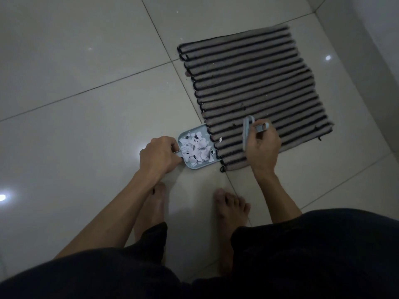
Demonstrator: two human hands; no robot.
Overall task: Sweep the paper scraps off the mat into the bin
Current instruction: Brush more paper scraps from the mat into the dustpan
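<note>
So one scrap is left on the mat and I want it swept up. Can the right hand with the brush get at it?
Probably yes. The lone scrap lies on the mat between the dustpan and the right hand, which holds the brush just beside it. Nothing stands between them.

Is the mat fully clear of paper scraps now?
No, one small white scrap lies on the mat near the dustpan.

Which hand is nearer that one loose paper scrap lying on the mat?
Right. The right hand, holding the brush, is just right of the scrap; the left hand grips the dustpan handle, beyond the pan.
</note>
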